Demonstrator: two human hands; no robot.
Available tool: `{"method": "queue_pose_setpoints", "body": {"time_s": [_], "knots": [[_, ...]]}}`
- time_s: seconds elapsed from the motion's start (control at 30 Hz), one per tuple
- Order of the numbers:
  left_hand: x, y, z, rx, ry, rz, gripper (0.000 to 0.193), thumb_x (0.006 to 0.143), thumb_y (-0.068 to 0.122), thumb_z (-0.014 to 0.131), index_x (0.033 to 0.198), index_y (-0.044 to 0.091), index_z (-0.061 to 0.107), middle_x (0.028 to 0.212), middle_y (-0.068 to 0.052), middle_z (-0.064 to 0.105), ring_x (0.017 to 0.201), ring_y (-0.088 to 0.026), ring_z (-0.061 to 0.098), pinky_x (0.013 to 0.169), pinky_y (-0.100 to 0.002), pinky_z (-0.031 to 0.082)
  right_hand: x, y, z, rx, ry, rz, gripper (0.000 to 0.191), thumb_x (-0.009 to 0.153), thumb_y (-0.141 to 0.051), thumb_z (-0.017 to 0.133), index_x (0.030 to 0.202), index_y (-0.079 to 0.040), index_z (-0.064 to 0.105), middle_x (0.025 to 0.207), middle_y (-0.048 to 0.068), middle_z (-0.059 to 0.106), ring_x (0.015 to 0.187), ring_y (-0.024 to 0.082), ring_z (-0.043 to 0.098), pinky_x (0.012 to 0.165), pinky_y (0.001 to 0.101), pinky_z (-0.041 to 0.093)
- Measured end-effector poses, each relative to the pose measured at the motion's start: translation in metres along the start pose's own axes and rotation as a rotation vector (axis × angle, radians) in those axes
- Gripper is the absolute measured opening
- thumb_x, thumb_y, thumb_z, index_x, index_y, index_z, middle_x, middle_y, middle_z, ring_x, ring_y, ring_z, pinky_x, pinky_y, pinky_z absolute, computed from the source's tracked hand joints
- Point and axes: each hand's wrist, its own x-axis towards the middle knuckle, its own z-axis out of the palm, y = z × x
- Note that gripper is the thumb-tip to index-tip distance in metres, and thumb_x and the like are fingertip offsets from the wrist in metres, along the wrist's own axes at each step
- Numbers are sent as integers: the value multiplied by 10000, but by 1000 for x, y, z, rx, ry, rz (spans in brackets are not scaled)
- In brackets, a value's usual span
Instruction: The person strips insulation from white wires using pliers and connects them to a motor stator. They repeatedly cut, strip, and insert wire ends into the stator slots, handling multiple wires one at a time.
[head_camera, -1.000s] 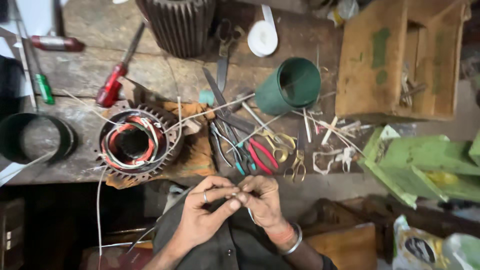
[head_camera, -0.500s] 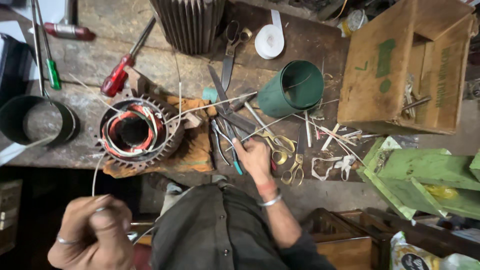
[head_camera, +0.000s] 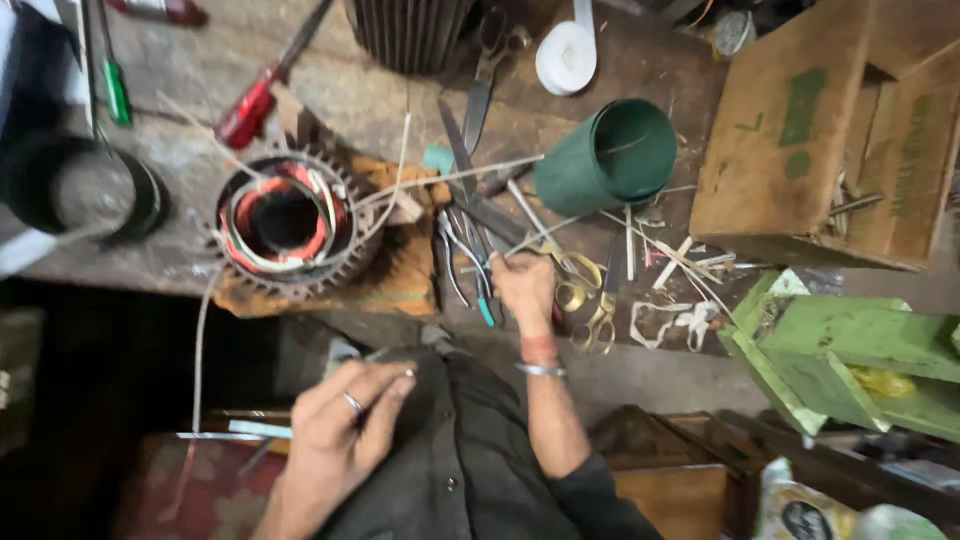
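Left hand (head_camera: 345, 425), fingers (head_camera: 385, 400) curled loosely together over the lap, pinching nothing clearly visible. Right hand (head_camera: 525, 285) reaching to twelve o'clock, closed down onto the pile of metal pliers and scissors (head_camera: 575, 285); exact grip unclear. Tools' long axes running six to twelve. Round copper-wound motor stator (head_camera: 285, 225) at ten o'clock of that hand. Beyond: green plastic cup (head_camera: 610, 155), worn wooden bench (head_camera: 180, 150), wooden crate (head_camera: 800, 130).

Dim, soft light on the bench — motion blur throughout, deep shadow lower left.
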Motion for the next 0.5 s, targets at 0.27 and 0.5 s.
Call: {"method": "queue_pose_setpoints", "body": {"time_s": [0.27, 0.5], "knots": [[1, -10, 7, 42, -18, 154, 195, 898, -1, 760, 1059, 32, 655, 882, -100, 653, 704, -279, 647, 611, -375, 509, -35, 14, -15, 932, -285, 17, 183, 1054, -233, 619, 1119, -63, 639, 915, 100, 725, 689, 175, 685, 560, 300, 528], [7, -13, 9, -1, -48, 140, 185, 933, -34, 727, 1082, 33, 641, 906, -96, 651, 730, -269, 644, 619, -367, 508, -124, -30, -48, 1104, -467, -49, 161, 1130, -192, 523, 1198, -54, 572, 1068, 156, 705, 842, 231, 710, 670, 327, 566]]}}
